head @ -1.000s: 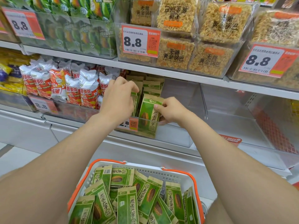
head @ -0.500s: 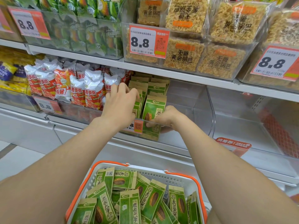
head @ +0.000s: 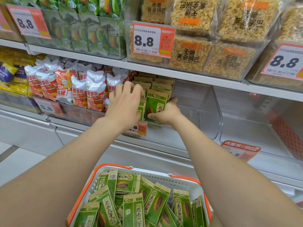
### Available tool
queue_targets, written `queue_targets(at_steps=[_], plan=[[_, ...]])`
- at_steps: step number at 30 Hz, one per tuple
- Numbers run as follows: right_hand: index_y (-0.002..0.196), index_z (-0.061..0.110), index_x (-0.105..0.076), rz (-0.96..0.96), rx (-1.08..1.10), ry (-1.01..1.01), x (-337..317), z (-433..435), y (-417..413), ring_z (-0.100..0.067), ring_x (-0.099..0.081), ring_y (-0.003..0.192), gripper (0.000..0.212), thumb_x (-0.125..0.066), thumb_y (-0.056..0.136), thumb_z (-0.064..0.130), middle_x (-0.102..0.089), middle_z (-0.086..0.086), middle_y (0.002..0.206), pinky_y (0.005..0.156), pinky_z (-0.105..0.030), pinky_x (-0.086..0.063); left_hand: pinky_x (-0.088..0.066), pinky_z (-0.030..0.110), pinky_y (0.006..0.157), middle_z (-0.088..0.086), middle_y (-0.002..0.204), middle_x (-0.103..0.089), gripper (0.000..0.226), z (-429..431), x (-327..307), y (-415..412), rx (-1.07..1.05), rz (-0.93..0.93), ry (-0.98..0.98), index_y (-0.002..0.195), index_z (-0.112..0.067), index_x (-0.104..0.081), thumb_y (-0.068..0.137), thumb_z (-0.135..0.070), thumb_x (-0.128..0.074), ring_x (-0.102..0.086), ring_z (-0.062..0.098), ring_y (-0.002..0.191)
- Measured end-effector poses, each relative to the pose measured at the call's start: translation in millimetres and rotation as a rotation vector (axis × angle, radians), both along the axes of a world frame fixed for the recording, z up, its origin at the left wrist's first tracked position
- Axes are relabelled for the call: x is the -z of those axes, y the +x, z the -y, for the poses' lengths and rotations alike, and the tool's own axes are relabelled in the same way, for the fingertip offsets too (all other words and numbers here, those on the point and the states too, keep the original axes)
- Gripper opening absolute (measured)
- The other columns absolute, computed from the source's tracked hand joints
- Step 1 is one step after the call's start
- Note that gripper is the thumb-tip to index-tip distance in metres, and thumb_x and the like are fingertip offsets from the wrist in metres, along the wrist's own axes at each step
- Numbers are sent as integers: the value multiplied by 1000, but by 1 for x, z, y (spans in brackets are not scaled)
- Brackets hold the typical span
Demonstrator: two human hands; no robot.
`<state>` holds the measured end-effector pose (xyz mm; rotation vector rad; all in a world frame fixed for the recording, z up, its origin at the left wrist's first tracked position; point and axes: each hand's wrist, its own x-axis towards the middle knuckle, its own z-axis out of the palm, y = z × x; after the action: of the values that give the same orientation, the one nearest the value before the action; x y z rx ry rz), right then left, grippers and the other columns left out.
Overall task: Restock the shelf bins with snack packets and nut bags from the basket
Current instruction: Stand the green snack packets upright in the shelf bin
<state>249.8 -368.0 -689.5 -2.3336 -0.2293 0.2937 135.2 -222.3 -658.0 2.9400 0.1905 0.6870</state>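
Head view: right grip (head: 164, 113) pinches a seed bag (head: 155, 102), likely light, crinkly, best held edgewise; left grip (head: 124, 102) curls over stocked bags (head: 161, 87).

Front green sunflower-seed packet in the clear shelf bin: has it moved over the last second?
Yes. The green sunflower-seed packet has gone up and back, away from the orange QR price tag fixed below it.

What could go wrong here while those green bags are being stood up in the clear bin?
The front green bag, gripped by the right hand, stands in a clear bin that is bare to its right, so it may topple sideways once released. The left row of bags, under the left hand, might slump forward too.
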Motion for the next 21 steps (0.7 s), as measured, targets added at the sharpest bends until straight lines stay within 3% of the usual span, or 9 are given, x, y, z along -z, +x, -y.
queue_targets(at_steps=[2, 4, 5, 8, 10, 14, 17, 19, 21], plan=[[149, 12, -28, -124, -28, 26, 6, -2, 7, -23, -59, 123, 126, -100, 52, 48, -60, 2, 125, 104, -40, -52, -39, 47, 95, 3, 129, -43, 62, 1, 0, 0, 12, 19, -8, 127, -23, -43, 78, -14, -81, -41, 30, 121], [149, 15, -40, -177, -29, 55, 29, -3, 31, -24, -63, 122, 148, -98, 21, 59, -66, 3, 127, 104, -45, -53, -38, 47, 96, 3, 131, -45, 65, 1, 1, 0, 23, 17, -20, 130, -22, -42, 78, -10, -78, -41, 29, 123], [145, 16, -48, -196, -27, 63, 30, -2, 33, -25, -64, 119, 146, -97, 15, 59, -67, 2, 126, 103, -45, -54, -38, 47, 98, 2, 134, -46, 67, 1, 2, 0, 25, 5, -19, 134, -22, -41, 79, -10, -78, -41, 29, 126], [125, 18, -63, -205, -12, 88, -4, 2, -2, -25, -66, 109, 82, -100, 55, 40, -68, -1, 119, 98, -44, -56, -37, 50, 104, 3, 143, -43, 75, 0, 3, -1, 25, -42, -3, 144, -21, -39, 81, -12, -78, -39, 30, 134], [119, 19, -66, -226, -22, 88, -10, 6, -6, -23, -66, 102, 57, -95, 71, 29, -69, -1, 115, 91, -42, -58, -36, 50, 106, 4, 145, -42, 76, 0, 3, -2, 27, -53, 2, 147, -21, -38, 82, -14, -78, -38, 30, 135], [116, 19, -65, -250, -28, 39, -17, 12, -12, -22, -67, 93, 51, -93, 74, 26, -68, -4, 109, 79, -41, -62, -36, 50, 106, 4, 143, -42, 77, 2, 1, -6, 26, -54, 4, 147, -22, -38, 81, -16, -79, -38, 31, 133], [96, 21, -58, -237, -27, 12, -28, 20, -22, -24, -65, 96, 36, -89, 80, 26, -62, -4, 100, 84, -42, -61, -37, 50, 105, 5, 143, -42, 77, 7, -2, -10, 35, -27, -1, 146, -22, -40, 80, -18, -80, -38, 32, 132], [87, 22, -50, -173, -23, -44, -35, 26, -31, -23, -63, 95, 37, -86, 83, 31, -59, -3, 98, 83, -39, -58, -36, 50, 106, 5, 144, -41, 79, 12, -5, -14, 72, 13, 9, 146, -21, -42, 78, -19, -82, -36, 32, 134], [84, 21, -47, -22, -25, -127, -39, 33, -41, -23, -60, 90, 36, -79, 86, 37, -53, 0, 91, 72, -35, -50, -37, 50, 104, 6, 142, -42, 76, 20, -7, -18, 134, 67, 49, 142, -20, -48, 75, -18, -83, -36, 33, 132]])
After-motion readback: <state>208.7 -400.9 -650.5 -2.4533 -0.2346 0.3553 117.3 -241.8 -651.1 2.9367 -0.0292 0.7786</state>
